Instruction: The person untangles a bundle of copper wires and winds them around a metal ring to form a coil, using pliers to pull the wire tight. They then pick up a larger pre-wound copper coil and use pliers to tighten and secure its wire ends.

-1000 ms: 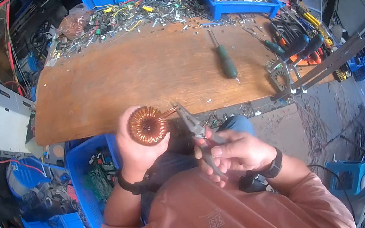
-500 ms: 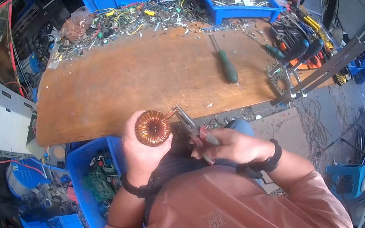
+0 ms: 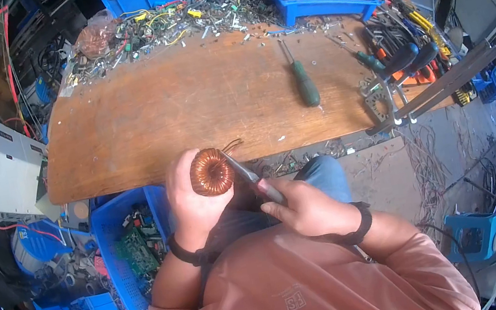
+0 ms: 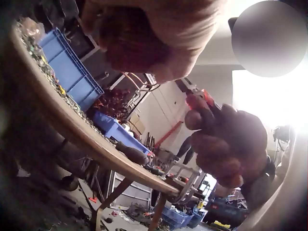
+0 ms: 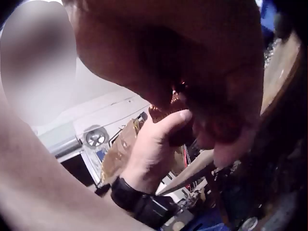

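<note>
My left hand (image 3: 188, 204) grips a toroidal copper coil (image 3: 211, 172), its ring face turned up, in front of the table's near edge. Two bent wire ends (image 3: 233, 143) stick out from the coil's upper right. In my right hand (image 3: 310, 209) is a pair of long-nose pliers (image 3: 243, 170), gripped by the handles, with the nose tips right at the coil's right edge, below those wires. The left wrist view shows my right hand (image 4: 231, 139) curled round the reddish handles. In the right wrist view the coil (image 5: 161, 111) is mostly hidden behind my hands.
On the wooden table (image 3: 154, 112) lie a green-handled screwdriver (image 3: 305, 84) and, at the right edge, a metal fixture (image 3: 378, 102). Scrap parts (image 3: 173, 29) and a blue tray (image 3: 329, 11) line the back. A blue crate (image 3: 108, 246) with circuit boards stands lower left.
The pliers' nose has moved off the wire ends and down to the coil's right edge. My right hand has turned, its back now upward. The coil has shifted slightly right.
</note>
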Available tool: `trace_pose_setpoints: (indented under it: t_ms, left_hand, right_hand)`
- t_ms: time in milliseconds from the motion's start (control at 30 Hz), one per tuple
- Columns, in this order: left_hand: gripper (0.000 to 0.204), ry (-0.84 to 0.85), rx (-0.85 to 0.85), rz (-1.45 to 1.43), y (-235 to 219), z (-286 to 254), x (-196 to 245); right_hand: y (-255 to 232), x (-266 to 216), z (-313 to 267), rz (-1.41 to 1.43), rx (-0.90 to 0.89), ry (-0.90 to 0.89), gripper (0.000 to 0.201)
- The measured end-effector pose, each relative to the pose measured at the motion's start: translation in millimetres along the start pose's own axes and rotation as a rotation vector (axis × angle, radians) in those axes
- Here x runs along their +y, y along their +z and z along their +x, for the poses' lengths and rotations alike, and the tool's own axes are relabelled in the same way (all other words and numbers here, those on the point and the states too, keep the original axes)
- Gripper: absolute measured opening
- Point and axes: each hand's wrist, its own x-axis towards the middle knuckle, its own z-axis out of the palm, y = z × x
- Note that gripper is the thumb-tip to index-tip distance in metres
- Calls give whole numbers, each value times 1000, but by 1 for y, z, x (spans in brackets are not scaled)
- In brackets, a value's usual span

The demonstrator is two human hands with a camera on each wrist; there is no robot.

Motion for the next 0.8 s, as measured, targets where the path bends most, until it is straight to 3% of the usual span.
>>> trace_pose_setpoints:
  t_ms: [33,100,133,233,400,500,667,800]
  left_hand:
    - [65,3,-5,-9,-1,0,-1]
    - [64,12,-14,-28,-3,2,-2]
    - [65,-84,-26,-116,-6,3,-1]
    - [67,-359,-49,-400,-11,2,1]
    - [66,-469,0,-622,-9,-7,-12]
    - [62,-610,117,-1215,-14,1,-3]
    - [51,-612,153,-1303,-38,16,-22]
    - [45,-634,192,-1317,-44,12,-34]
  right_hand:
    - [-1,4,-1,47,-18,-39,33]
    - [-7,3,-4,381,-139,103,33]
    - [-13,0,-4,543,-199,170,34]
    - [-33,-8,-8,1002,-309,184,32]
    - [-33,2,1,1508,-419,74,35]
    - [-25,19,1,1978,-385,86,34]
    - [-16,14,14,1886,-700,-5,38]
    - [-31,3,26,1443,-614,188,39]
